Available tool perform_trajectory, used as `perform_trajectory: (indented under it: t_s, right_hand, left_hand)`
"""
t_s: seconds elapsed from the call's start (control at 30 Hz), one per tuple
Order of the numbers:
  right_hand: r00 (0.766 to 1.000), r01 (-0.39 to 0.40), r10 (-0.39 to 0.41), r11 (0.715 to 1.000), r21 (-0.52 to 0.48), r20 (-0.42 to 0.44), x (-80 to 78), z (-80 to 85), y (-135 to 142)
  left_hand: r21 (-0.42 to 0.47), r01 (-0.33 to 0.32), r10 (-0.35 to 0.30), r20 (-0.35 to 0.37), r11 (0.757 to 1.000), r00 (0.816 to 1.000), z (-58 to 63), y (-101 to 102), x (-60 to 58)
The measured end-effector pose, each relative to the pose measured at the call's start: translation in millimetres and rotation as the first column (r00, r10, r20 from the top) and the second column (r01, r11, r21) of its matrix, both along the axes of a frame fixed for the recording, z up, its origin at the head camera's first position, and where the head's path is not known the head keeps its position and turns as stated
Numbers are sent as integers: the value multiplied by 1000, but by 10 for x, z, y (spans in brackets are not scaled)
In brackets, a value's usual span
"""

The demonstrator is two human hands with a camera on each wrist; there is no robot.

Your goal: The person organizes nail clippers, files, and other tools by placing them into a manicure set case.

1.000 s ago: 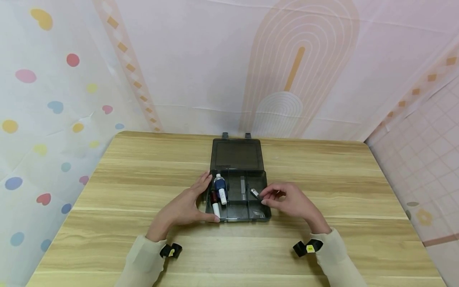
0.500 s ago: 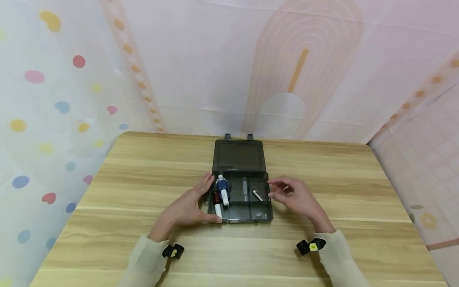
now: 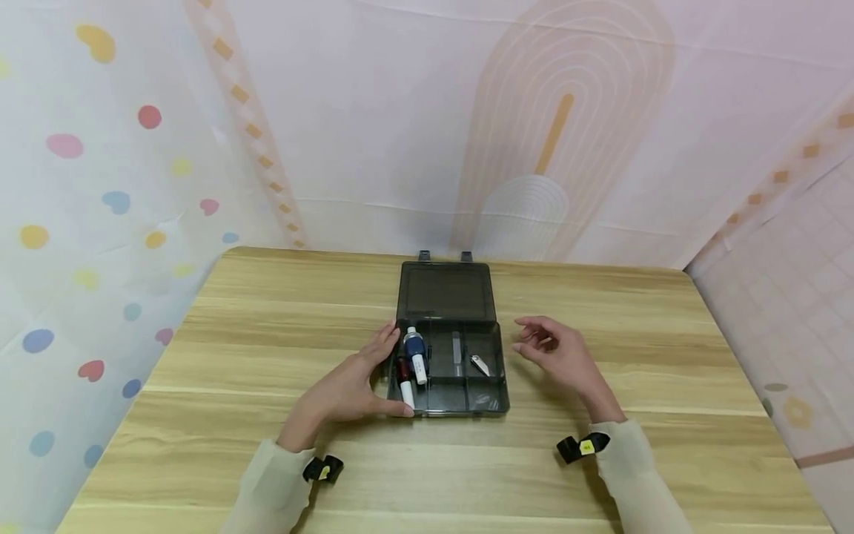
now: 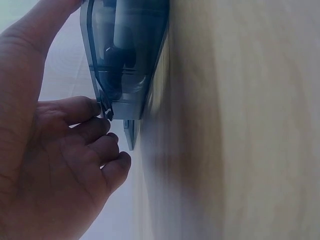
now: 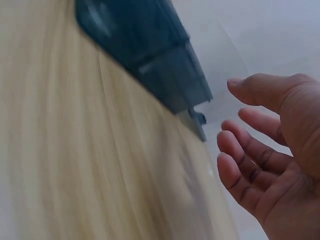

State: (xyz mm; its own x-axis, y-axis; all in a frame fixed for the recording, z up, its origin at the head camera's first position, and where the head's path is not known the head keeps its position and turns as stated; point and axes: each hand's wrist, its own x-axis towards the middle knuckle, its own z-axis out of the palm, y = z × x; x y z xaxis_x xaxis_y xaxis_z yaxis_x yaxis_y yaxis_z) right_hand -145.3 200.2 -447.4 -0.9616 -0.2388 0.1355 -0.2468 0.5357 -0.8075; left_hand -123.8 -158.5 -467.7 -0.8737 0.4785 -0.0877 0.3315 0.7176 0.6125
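A dark translucent divided storage box [image 3: 445,394] lies with its lid [image 3: 447,291] folded back. My left hand [image 3: 347,386] holds its left side, thumb at the front edge and fingers at the rear corner, as the left wrist view [image 4: 75,140] also shows. In the left compartment lie a blue nail polish bottle [image 3: 414,345] with a white cap and a dark red bottle [image 3: 403,368] with a white cap. A silver nail clipper [image 3: 480,365] rests in the right rear compartment. Right of the box, apart from it, my right hand [image 3: 560,352] holds nothing, fingers loosely bent.
A slim clear strip [image 3: 457,352] lies in the middle rear compartment. Small clear pieces [image 3: 485,400] sit in the front right one. The wooden table [image 3: 427,475] meets a patterned cloth backdrop [image 3: 373,148] behind the lid.
My right hand has let go of the nail clipper, which now lies in its compartment, and has moved right, away from the box. The left hand keeps its hold.
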Motion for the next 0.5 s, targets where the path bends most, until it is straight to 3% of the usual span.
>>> perform_trajectory:
  t_s: [0.17, 0.5]
  right_hand:
    - [999, 34, -34, 999, 33, -15, -167, -163, 136]
    - [996, 84, -83, 994, 75, -15, -419, -216, 260]
  left_hand:
    - [0, 0, 0, 7, 1000, 1000, 11, 19, 1]
    - [1, 4, -4, 10, 1000, 1000, 20, 18, -12]
